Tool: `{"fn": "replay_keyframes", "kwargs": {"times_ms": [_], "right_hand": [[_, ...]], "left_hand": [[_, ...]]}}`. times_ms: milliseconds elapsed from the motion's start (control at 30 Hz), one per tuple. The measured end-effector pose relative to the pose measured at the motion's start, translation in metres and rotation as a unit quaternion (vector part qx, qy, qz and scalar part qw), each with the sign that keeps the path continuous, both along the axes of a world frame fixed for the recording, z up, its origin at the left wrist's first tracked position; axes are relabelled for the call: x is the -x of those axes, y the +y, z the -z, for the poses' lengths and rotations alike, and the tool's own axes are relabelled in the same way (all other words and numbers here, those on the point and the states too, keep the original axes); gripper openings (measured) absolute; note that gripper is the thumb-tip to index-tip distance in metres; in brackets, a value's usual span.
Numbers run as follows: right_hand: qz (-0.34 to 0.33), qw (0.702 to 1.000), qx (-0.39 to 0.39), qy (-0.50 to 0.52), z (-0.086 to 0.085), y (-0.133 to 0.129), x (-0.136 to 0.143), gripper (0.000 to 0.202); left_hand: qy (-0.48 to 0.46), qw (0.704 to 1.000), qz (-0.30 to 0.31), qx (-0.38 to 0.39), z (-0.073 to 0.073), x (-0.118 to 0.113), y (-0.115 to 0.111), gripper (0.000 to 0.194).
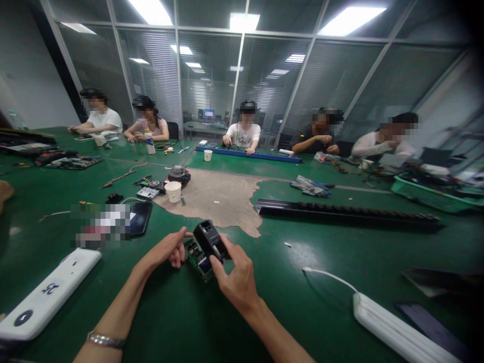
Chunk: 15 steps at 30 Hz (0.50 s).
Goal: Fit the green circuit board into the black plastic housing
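Observation:
Between thumb and fingers of my right hand (240, 272) is a small black plastic housing (208, 238) with slots and openings in its face, held tilted. Just under it and partly hidden by it is a green circuit board (198, 262) with components on it; whether the two are joined I cannot tell. My left hand (174, 249) is close to the left side of both. One of its fingers points at the housing's edge, the others are loosely bent, and nothing is in its grasp. A metal bracelet (106, 340) circles my left wrist.
On the green table (287, 322) lie a white power strip (56, 292) at left, a white bar-shaped device (401, 327) with a cable at right, and a long black rail (348, 214). A paper cup (173, 191) stands ahead near a brown sheet (223, 196). Several people sit across.

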State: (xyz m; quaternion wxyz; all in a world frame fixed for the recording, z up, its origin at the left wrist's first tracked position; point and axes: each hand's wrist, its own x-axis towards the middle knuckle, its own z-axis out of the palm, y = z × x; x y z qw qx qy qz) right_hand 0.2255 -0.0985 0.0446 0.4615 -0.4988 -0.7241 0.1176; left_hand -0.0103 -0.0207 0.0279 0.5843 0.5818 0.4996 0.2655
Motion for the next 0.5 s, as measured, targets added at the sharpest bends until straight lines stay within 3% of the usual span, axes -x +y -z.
{"fn": "replay_keyframes", "kwargs": {"times_ms": [167,367,500], "right_hand": [[0.058,0.997,0.024,-0.035,0.009,0.016,-0.017,0.05],[0.051,0.991,0.065,-0.103,0.028,0.023,-0.026,0.053],[0.058,0.99,0.053,-0.121,0.026,0.022,-0.027,0.063]], "left_hand": [[0.008,1.0,0.007,-0.008,-0.002,-0.001,0.0,0.087],[0.01,1.0,0.004,0.008,0.001,0.0,0.001,0.088],[0.01,1.0,0.007,0.006,0.002,0.0,0.001,0.086]]}}
